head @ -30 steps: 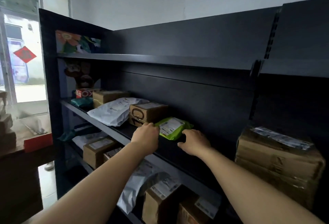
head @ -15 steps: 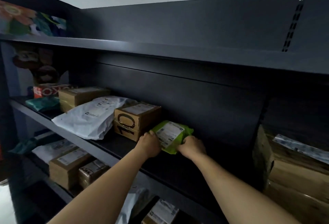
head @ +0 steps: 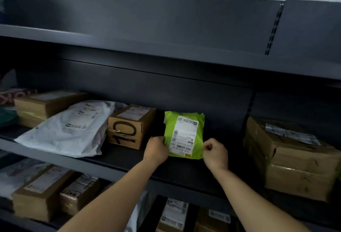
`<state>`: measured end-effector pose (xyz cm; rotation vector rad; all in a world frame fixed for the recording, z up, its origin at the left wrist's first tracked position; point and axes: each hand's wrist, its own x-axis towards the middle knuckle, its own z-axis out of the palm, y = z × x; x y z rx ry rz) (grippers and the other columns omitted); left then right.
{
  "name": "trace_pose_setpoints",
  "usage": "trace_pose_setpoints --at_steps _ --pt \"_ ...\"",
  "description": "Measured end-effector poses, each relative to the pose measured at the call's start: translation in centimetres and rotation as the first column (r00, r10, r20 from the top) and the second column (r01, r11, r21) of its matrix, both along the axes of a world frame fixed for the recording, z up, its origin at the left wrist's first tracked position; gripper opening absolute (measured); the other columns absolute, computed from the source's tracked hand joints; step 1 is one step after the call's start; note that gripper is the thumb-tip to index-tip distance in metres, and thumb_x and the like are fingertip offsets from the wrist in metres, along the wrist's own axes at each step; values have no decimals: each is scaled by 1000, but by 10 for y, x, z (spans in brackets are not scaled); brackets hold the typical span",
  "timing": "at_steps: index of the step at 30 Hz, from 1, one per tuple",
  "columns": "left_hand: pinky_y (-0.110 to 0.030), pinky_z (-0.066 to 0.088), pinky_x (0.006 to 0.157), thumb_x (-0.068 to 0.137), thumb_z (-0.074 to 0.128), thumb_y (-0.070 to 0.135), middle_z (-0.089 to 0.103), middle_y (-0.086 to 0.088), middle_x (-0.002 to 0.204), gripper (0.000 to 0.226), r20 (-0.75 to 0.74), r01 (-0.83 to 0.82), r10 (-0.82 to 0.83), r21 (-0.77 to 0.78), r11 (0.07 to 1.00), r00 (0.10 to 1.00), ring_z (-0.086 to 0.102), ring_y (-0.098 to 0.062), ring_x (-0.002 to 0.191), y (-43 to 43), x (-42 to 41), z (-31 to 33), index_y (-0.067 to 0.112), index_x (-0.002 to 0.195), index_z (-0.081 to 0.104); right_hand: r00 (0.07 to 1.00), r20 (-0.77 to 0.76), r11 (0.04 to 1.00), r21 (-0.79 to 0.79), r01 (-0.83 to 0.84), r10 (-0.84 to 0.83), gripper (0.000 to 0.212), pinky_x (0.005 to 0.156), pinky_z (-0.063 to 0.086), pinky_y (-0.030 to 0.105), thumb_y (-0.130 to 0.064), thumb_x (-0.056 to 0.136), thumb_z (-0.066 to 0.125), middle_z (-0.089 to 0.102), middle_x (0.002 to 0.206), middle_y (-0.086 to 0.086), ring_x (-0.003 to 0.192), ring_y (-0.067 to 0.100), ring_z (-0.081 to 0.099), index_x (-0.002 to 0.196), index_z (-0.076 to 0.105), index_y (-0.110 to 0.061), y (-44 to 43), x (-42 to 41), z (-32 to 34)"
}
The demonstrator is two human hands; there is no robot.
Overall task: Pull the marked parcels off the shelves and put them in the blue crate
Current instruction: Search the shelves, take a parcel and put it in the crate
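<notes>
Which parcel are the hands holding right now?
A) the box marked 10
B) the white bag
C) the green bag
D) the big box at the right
C: the left hand and the right hand each grip a lower edge of the green bag, which is tipped up with its label facing the camera.

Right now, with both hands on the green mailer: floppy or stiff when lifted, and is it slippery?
Probably semi-soft: the green mailer is a wrinkled plastic bag, yet stands up without folding. Likely light: the left hand and right hand hold it up by its lower corners alone. The film could slip.
</notes>
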<state>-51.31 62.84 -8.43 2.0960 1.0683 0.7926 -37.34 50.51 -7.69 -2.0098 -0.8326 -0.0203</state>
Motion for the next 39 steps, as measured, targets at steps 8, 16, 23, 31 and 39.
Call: trace_pose_setpoints --at_steps 8,16,23,31,39 --pt "-33 46 85 89 50 7 63 -19 97 16 -4 85 -85 59 995 996 57 -31 100 -16 24 5 -1 87 63 996 53 996 -34 79 -77 15 68 42 25 -6 83 62 61 78 -5 83 20 63 76 61 -19 -21 24 2" --pt "-34 50 87 90 57 15 67 -11 108 23 -76 151 -134 314 937 988 62 -26 103 -21 -3 42 10 107 72 974 226 986 -159 54 -17 28 86 49 31 -21 81 68 63 114 2 108 23 57 108 61 -19 7 21 18" --pt "-36 43 87 92 49 15 63 -15 113 26 -79 -65 138 593 803 987 54 -34 109 43 -71 93 7 107 70 944 26 944 -29 -327 328 36 94 46 28 -34 88 65 66 119 1 112 18 61 119 64 -15 76 -60 52" --pt "-33 43 91 95 45 22 60 -19 124 33 -350 -79 179 282 956 920 55 -33 115 112 -116 84 5 120 58 882 -344 936 -19 -351 324 35 90 53 38 -50 96 46 60 95 -5 91 16 55 105 63 -20 119 -121 58" --pt "-28 45 79 88 61 22 65 -7 112 28 -104 -11 15 43 999 994 60 -25 105 109 -131 79 12 113 64 865 -449 973 144 -178 225 18 75 52 27 -34 97 53 68 94 -1 82 10 61 87 64 -24 111 -149 52"
